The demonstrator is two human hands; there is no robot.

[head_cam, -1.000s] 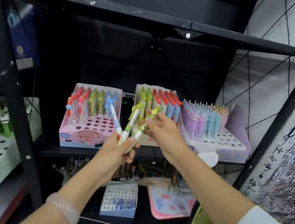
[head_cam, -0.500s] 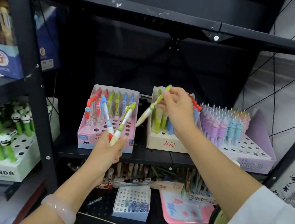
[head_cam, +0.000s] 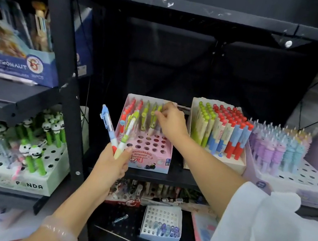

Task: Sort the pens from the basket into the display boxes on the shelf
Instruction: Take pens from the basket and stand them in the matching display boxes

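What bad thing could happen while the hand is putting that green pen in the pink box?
The right hand pinches a green pen among tightly packed pens in the pink box, so it might knock neighbours over or miss a hole. The left hand grips a blue pen and a green one only by their lower ends; one could slip out.

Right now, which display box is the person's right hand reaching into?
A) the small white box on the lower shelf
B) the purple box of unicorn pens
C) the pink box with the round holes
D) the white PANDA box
C: the right hand pinches a green-topped pen over the pink box, while the left hand holds two more pens.
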